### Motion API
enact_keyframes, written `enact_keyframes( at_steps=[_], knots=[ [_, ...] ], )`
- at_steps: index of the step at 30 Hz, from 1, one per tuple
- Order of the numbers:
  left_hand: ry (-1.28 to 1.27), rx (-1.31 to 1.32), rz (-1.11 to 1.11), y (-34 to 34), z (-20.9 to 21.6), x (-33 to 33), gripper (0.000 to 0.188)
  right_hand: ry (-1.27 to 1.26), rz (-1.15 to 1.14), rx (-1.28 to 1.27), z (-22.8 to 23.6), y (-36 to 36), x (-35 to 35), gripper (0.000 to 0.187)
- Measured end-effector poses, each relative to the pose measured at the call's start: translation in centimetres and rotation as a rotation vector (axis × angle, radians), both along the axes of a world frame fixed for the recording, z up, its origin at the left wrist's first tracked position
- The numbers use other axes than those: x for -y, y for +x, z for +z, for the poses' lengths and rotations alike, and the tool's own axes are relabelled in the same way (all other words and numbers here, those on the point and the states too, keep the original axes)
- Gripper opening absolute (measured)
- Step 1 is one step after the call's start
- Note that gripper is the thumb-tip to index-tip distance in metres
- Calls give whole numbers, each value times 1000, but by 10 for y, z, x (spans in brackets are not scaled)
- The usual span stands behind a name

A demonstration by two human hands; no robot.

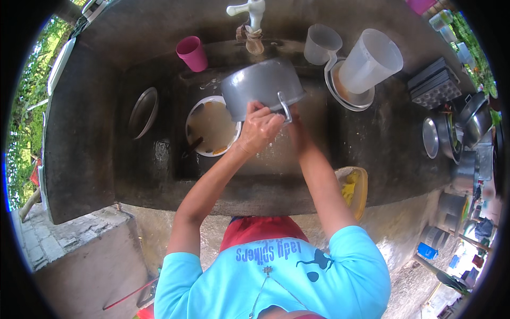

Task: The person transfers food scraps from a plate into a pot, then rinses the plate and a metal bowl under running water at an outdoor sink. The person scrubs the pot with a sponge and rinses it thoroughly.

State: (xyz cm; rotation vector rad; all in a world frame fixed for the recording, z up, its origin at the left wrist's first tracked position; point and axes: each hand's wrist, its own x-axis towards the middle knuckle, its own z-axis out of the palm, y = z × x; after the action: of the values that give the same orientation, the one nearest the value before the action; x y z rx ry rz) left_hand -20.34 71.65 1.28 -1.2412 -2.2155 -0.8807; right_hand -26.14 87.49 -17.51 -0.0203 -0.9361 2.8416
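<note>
A grey metal cooking pot (263, 85) is held tilted over the sink basin, its side handle (285, 106) toward me. My left hand (260, 127) is closed, its fingers curled against the pot's wall beside that handle. Whether anything small is inside those fingers is hidden. My right hand (298, 125) reaches in behind the handle at the pot's lower right; its fingers are out of sight. Left of the pot, a white basin (188, 131) holds cloudy water, with a brown handle-like piece sticking out at its edge.
A white tap (255, 18) rises behind the pot. A pink cup (192, 53) and a round metal lid (144, 112) are to the left. Right are a clear mug (322, 45), a tall plastic pitcher (372, 61) on stacked dishes, and a yellowish container (361, 194) near the front edge.
</note>
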Motion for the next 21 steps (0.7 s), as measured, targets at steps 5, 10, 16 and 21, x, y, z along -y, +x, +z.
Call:
enact_keyframes(
  at_steps=[5,10,16,21],
  knots=[
    [102,46,88,-11,5,7,18,239,-67,-51,9,-23,-11,37],
    [149,209,197,-8,-27,13,17,530,-139,282,-4,-1,-20,35],
    [92,371,251,14,-94,13,19,798,-249,485,-48,34,-33,31],
    [37,416,233,35,-123,10,20,833,-161,535,-81,57,-51,35]
  ],
)
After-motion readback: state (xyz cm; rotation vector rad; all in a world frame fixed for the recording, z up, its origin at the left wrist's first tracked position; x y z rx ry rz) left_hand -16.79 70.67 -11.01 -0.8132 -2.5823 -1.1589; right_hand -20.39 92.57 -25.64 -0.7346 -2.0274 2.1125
